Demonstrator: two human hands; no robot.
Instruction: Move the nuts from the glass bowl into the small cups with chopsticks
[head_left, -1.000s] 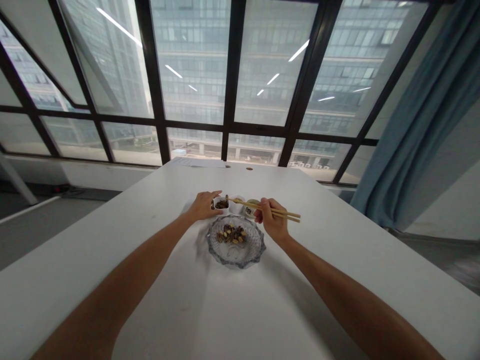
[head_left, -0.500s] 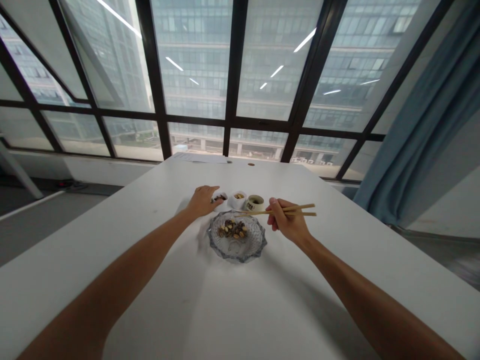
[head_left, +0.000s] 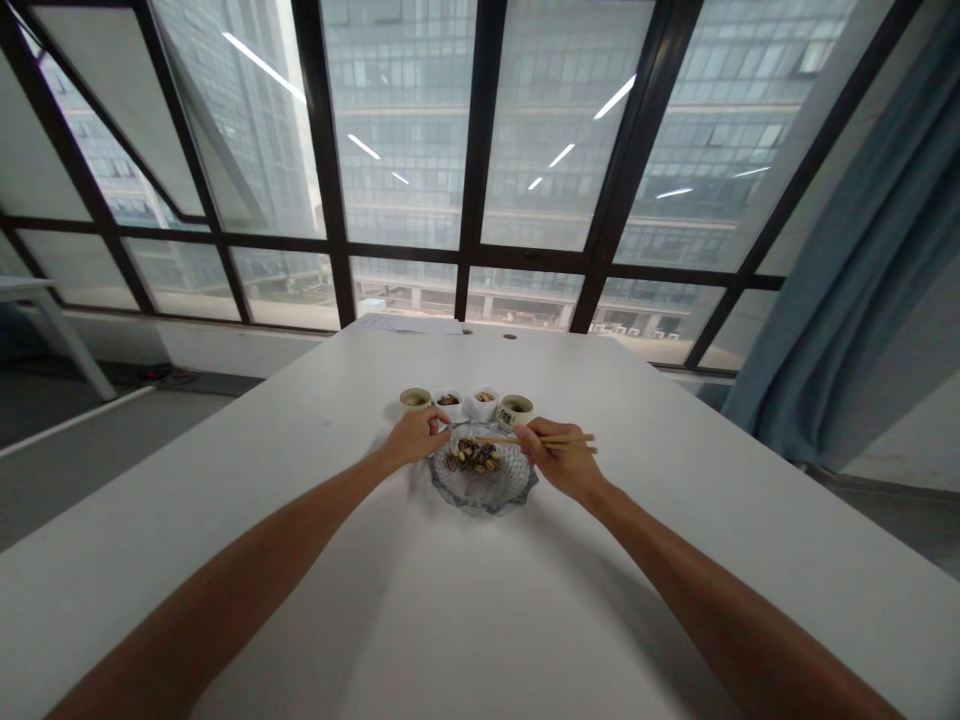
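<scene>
My left hand (head_left: 415, 437) is at the upper left rim of a faceted clear glass plate (head_left: 487, 497), its thumb and forefinger pinched on the edge. In my right hand (head_left: 562, 460) is a pair of wooden chopsticks (head_left: 566, 440), whose tips reach over the plate to a pile of mixed nuts and dark seeds (head_left: 474, 456). Whether the tips grip a piece cannot be made out. Behind the plate stand a white cup with dark seeds (head_left: 448, 402) and a white cup with pale nuts (head_left: 484, 401). A beige cup (head_left: 415, 400) and a beige lettered cup (head_left: 516, 410) flank them.
All of this stands on a large white table (head_left: 465, 600). Papers (head_left: 409, 325) lie at its far edge, near a small brown round spot (head_left: 510, 337). Tall windows with dark frames rise behind it. A blue curtain (head_left: 832, 300) hangs at the right.
My left hand has left the dark-seed cup and come down to the plate's rim. My right hand has brought the chopsticks from the cups to the pile. The left beige cup is now uncovered.
</scene>
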